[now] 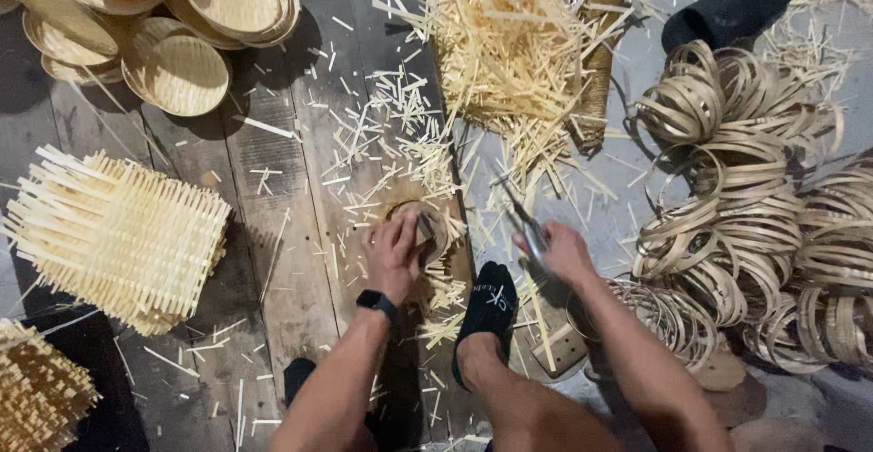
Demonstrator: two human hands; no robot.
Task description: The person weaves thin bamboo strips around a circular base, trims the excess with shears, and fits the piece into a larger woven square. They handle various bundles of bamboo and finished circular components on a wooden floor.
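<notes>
1. Two hands are at work over a plank floor (273, 197) strewn with cut bamboo slivers (400, 143).
2. The left hand (393, 256) presses down on a small round woven piece (427, 225); its fingers (386, 234) are curled over the near edge, gripping it against a wooden block beneath.
3. The right hand (566, 252) is closed around a pair of shears (523, 220), whose blades point up and away from the fingers, toward the round piece to their left. The motion blur hides whether the blades are parted.
4. A foot in a black sock (486, 311) rests between the two hands.
5. Judgement on technique: keep the left fingers back from the rim being trimmed, hold the piece flat and turn it in small steps, and cut close to the weave without nicking it.
6. Well to the left of the left fingers lies an untrimmed woven mat (118, 234); beyond it stand stacked finished trays (173, 70).
7. To the right of the right fingers are coiled bamboo hoops (755, 206).
</notes>
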